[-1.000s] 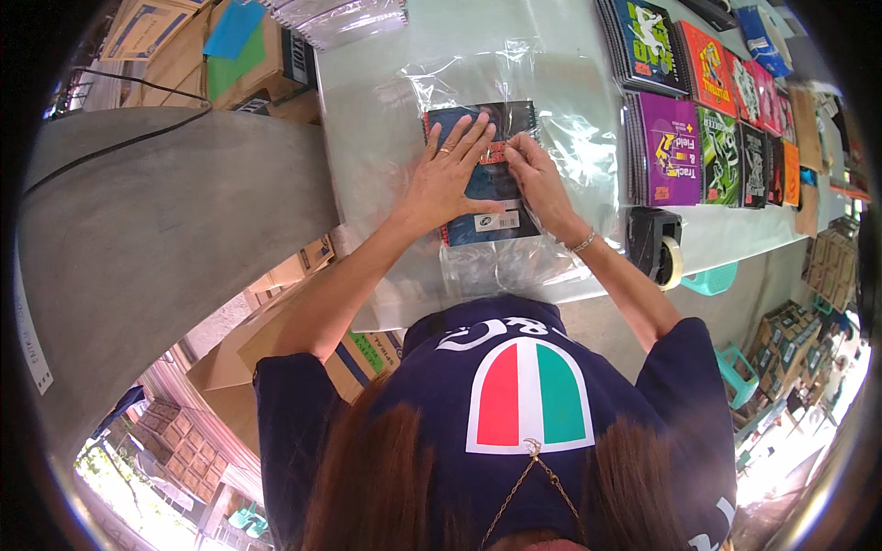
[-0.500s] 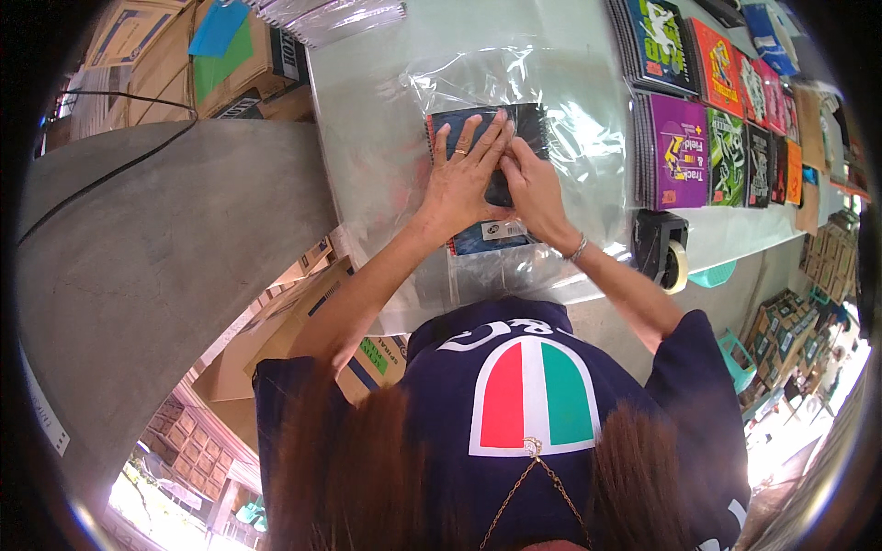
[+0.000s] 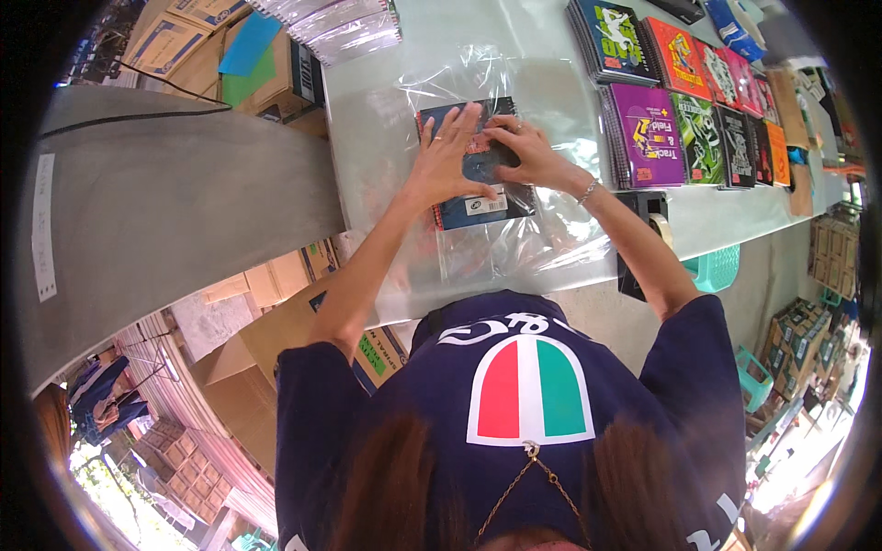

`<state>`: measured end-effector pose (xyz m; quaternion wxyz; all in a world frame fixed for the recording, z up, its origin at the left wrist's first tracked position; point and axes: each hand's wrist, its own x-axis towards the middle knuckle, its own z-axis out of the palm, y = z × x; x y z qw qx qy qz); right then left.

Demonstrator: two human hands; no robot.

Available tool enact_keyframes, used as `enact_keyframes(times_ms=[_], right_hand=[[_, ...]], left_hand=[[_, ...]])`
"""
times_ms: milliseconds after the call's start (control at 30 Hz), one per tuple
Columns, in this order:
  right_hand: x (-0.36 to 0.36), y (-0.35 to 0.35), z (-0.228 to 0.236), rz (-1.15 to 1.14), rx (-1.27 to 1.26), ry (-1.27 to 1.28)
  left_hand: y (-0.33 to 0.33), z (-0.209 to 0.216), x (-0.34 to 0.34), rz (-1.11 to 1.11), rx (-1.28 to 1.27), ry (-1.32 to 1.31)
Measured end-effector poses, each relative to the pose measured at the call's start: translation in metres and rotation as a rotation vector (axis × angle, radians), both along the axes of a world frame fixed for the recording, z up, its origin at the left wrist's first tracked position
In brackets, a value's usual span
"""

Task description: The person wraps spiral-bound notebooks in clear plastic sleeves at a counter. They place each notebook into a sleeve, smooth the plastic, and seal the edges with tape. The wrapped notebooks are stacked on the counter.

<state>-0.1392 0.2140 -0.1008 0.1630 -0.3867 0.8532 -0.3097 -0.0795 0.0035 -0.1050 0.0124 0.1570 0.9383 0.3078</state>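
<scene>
A dark spiral-bound notebook [image 3: 457, 219] with a white label lies on the table under or within clear plastic film [image 3: 551, 241]. Its coil runs down the left side. My left hand [image 3: 441, 167] rests over the notebook's left part, fingers spread and thumb stretched toward the label. Over the right part is my right hand [image 3: 540, 158], its fingers bent, with a gap between thumb and forefinger and nothing visible between them. Creased film spreads past the notebook at the top and right.
Several stacks of colourful spiral notebooks [image 3: 654, 138] stand on the table's right side. A black tape dispenser [image 3: 634, 243] is by the near edge. More wrapped notebooks [image 3: 344, 28] lie at the far left. Cardboard boxes [image 3: 243, 367] and a green stool [image 3: 715, 268] stand beside the table.
My right hand has drawn away from my left and its fingers have opened. The left hand's thumb has spread wider over the notebook. The whole view has shifted slightly.
</scene>
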Motion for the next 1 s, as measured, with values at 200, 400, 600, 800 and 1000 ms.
enact_keyframes(times_ms=[200,400,600,800,1000], right_hand=[[0.018,-0.018,-0.007,-0.099,0.072,0.150],[0.024,-0.015,-0.013,-0.144,0.014,0.247],[0.111,0.065,0.057,-0.611,-0.149,0.385],[0.221,0.271,0.038,-1.319,-0.032,-0.110],[0.229,0.284,0.035,-1.237,-0.308,-0.487]], left_hand=[[0.001,-0.011,0.025,0.272,0.319,0.139],[-0.016,-0.008,0.024,0.345,-0.046,-0.031],[-0.030,-0.009,0.036,0.377,-0.112,-0.093],[-0.019,-0.007,0.028,0.365,-0.038,-0.108],[-0.019,-0.009,0.026,0.371,-0.064,-0.112]])
